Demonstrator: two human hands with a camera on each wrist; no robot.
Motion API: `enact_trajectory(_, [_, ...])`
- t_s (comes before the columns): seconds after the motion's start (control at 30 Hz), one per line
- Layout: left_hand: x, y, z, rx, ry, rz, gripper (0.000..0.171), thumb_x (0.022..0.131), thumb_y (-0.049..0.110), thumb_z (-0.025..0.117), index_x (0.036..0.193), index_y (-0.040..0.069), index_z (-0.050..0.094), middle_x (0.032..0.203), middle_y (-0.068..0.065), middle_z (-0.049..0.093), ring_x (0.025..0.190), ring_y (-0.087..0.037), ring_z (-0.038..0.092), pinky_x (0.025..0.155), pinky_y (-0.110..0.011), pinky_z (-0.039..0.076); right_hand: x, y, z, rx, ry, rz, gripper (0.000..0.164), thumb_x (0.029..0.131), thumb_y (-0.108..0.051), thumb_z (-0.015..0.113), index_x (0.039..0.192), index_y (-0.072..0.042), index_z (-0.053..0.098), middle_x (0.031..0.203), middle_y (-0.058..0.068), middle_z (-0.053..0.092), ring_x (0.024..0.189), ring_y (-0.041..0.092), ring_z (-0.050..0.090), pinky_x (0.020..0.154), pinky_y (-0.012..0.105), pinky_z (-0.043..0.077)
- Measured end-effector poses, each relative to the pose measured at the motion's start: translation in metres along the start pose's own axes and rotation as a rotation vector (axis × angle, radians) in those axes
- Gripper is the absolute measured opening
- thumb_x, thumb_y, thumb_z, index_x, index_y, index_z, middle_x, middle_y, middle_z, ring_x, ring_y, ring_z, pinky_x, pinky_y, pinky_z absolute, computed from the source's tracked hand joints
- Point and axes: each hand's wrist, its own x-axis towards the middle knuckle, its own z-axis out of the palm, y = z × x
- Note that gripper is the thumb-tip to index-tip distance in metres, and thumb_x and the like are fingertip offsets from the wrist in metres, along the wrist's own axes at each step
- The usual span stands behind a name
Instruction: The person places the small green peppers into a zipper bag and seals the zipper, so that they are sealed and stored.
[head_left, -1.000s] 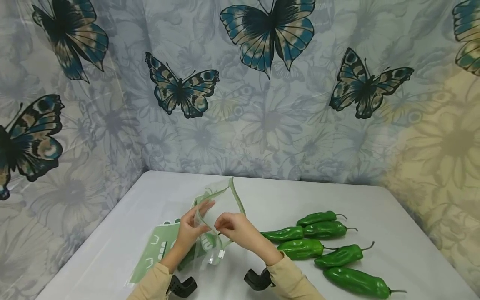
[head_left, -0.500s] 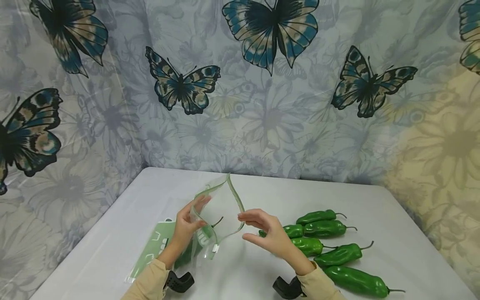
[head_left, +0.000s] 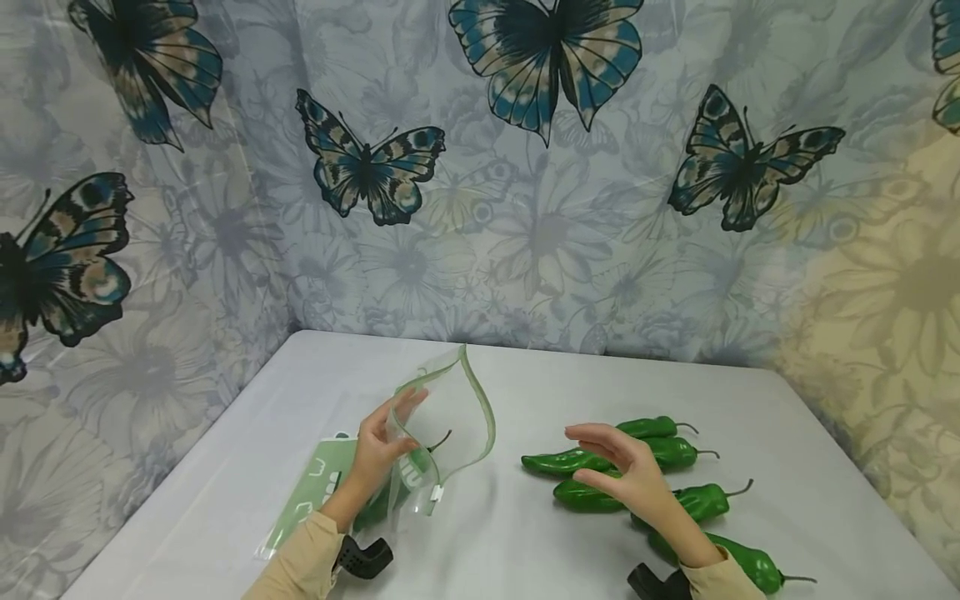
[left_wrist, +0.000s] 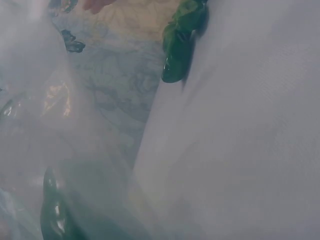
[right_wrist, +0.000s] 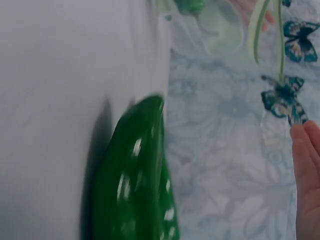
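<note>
My left hand [head_left: 375, 454] holds a clear zip bag [head_left: 414, 482] by its near side, thumb and fingers spread along the rim. The bag's green-edged mouth gapes toward the right, with a white slider at its lower corner. Inside it lies a green pepper [left_wrist: 54, 215], its stem sticking up at the mouth. My right hand [head_left: 637, 475] hovers over several long green peppers on the table, fingers extended and thumb apart, holding nothing. One pepper [right_wrist: 132, 185] shows close below it in the right wrist view, with the fingers [right_wrist: 306, 185] at the right edge.
Flat green-and-white printed packaging [head_left: 311, 483] lies on the white table [head_left: 525, 558] left of the bag. Black camera mounts [head_left: 365, 557] sit at both wrists. A butterfly-print cloth [head_left: 540, 250] hangs behind the table.
My right hand has drawn out of the bag's mouth and moved right to the peppers, its fingers spreading. The left hand keeps the bag nearly in place.
</note>
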Motion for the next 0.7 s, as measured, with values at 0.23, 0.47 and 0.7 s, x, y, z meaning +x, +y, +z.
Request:
enact_trajectory(0.23, [-0.001,-0.001,-0.001,0.015,-0.012,-0.015,0.068,0.075,0.029,0.069,0.130,-0.001,0.044,0.124,-0.008,0.052,0.119,-0.024,0.041,0.101,-0.027,0.023,-0.034,-0.002,-0.033,-0.216,0.055,0.146,0.050,0.069,0.018,0.066,0.115,0.012,0.049,0.111,0.022,0.054,0.105,0.013,0.052,0.085,0.022,0.042])
enact_trajectory(0.47, [-0.002,-0.005,0.001,-0.043,-0.043,-0.046,0.062,0.076,0.028,0.069,0.130,0.007,0.047,0.123,-0.007,0.052,0.118,-0.020,0.043,0.101,-0.027,0.024,-0.059,-0.001,-0.049,-0.372,0.054,0.247,0.048,0.069,0.010,0.070,0.114,0.003,0.055,0.108,0.013,0.059,0.099,0.010,0.055,0.078,0.020,0.045])
enact_trajectory(0.7, [-0.003,-0.001,0.000,0.012,-0.035,-0.023,0.069,0.076,0.031,0.067,0.129,-0.006,0.042,0.125,-0.010,0.050,0.119,-0.023,0.041,0.101,-0.028,0.024,-0.069,0.004,-0.058,-0.336,0.019,0.299,0.043,0.073,0.009,0.067,0.114,0.005,0.054,0.108,0.019,0.058,0.099,0.013,0.056,0.080,0.021,0.045])
